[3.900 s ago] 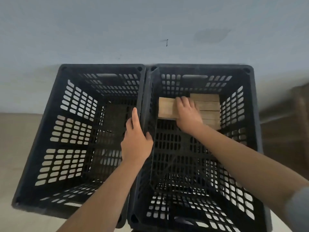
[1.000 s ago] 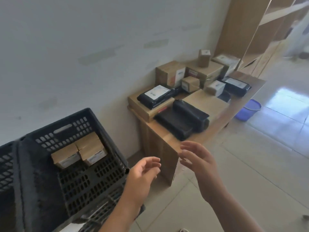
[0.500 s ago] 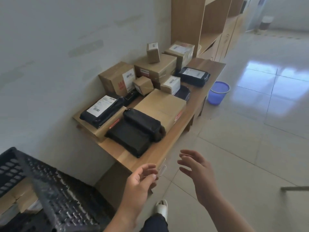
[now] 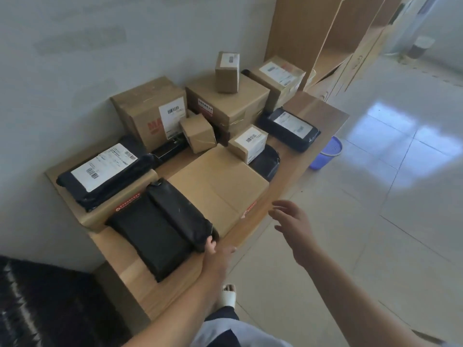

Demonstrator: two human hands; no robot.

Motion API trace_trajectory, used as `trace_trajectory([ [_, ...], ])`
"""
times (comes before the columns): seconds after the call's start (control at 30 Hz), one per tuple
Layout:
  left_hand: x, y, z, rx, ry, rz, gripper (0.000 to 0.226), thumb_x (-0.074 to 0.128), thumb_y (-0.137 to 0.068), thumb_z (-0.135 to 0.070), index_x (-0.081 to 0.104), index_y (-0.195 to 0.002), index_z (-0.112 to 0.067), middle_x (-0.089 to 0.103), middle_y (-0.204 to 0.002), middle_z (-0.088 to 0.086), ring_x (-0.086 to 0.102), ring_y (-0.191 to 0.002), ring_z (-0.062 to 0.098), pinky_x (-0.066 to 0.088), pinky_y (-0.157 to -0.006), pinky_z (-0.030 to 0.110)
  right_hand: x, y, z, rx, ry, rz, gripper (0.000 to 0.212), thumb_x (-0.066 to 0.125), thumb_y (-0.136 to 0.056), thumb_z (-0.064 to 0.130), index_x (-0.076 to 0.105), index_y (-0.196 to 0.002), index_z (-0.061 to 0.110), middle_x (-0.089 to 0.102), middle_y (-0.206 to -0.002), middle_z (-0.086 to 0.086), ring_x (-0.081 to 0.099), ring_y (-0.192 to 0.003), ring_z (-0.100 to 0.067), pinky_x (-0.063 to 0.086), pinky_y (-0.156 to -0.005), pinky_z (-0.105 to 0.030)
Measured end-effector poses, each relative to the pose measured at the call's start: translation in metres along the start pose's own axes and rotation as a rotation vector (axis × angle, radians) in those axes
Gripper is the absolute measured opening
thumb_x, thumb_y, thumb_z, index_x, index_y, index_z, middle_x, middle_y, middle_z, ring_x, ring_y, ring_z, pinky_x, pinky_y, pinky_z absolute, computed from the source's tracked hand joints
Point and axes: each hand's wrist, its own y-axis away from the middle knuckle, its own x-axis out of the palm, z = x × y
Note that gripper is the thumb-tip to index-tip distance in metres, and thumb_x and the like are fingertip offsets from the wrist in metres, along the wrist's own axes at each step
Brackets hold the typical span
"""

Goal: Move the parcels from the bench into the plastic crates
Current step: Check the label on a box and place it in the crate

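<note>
You have a single view, from the camera on your head, tilted forward and down. It faces the low wooden desk (image 4: 253, 222) against the pale wall (image 4: 75, 71), close enough that your forearms enter from the bottom edge. Glossy tiled floor (image 4: 375, 221) fills the right side, receding toward tall wooden shelving (image 4: 313, 33).

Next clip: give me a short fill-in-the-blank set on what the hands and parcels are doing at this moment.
1. The left hand grips the near end of a long ____ plastic-wrapped parcel.
2. The right hand hovers with spread fingers and holds ____.
3. The small upright cardboard box stands on top of a larger ____ box.
4. The round blue plastic bucket stands on the ____.

Missing words: black; nothing; cardboard; floor
</note>
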Motion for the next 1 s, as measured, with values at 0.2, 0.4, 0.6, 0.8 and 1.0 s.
trace_trajectory([
  [0.2,0.017,-0.017,-0.012,-0.094,0.1,-0.041,0.095,0.065,-0.094,-0.007,0.004,-0.165,-0.026,0.024,-0.168,0.001,0.044,-0.14,0.024,0.036,-0.12,0.048,-0.005,-0.077,-0.003,0.142,0.146,0.121,0.049,0.07,-0.095,0.028,0.054,-0.141,0.021,0.057,-0.138,-0.005,0.055,-0.122,-0.024,0.044,-0.109,-0.046],
  [0.4,0.028,-0.034,-0.013,-0.195,0.125,-0.133,0.091,0.064,-0.094,-0.002,0.009,-0.165,-0.019,0.05,-0.14,0.008,0.051,-0.126,0.027,0.041,-0.106,0.038,0.013,-0.141,0.004,0.115,0.224,0.229,0.059,0.07,-0.094,0.025,0.046,-0.148,0.021,0.049,-0.143,-0.003,0.05,-0.119,-0.022,0.041,-0.097,-0.037],
  [0.6,0.049,-0.027,-0.024,-0.161,0.266,-0.293,0.085,0.063,-0.094,-0.003,0.016,-0.164,-0.013,0.037,-0.157,0.007,0.04,-0.142,0.025,0.036,-0.117,0.04,0.012,-0.176,0.004,0.091,0.254,0.29,0.065,0.063,-0.098,0.025,0.033,-0.155,0.017,0.053,-0.133,-0.003,0.051,-0.117,-0.025,0.04,-0.096,-0.039],
  [0.8,0.083,-0.023,-0.029,-0.121,0.404,-0.464,0.079,0.063,-0.089,-0.001,0.03,-0.158,-0.016,0.046,-0.146,0.008,0.044,-0.131,0.026,0.037,-0.11,0.039,-0.009,-0.208,0.018,0.123,0.402,0.545,0.067,0.062,-0.098,0.029,0.035,-0.159,0.017,0.048,-0.149,-0.006,0.047,-0.134,-0.032,0.04,-0.107,-0.044],
  [1.0,0.123,-0.027,-0.016,-0.075,0.417,-0.652,0.084,0.06,-0.055,-0.01,0.05,-0.139,-0.01,0.06,-0.12,0.011,0.053,-0.109,0.029,0.038,-0.09,0.034,-0.043,-0.223,0.016,0.071,0.44,0.678,0.057,0.06,-0.099,0.024,0.042,-0.153,0.018,0.051,-0.133,-0.003,0.049,-0.122,-0.028,0.041,-0.102,-0.041],
])
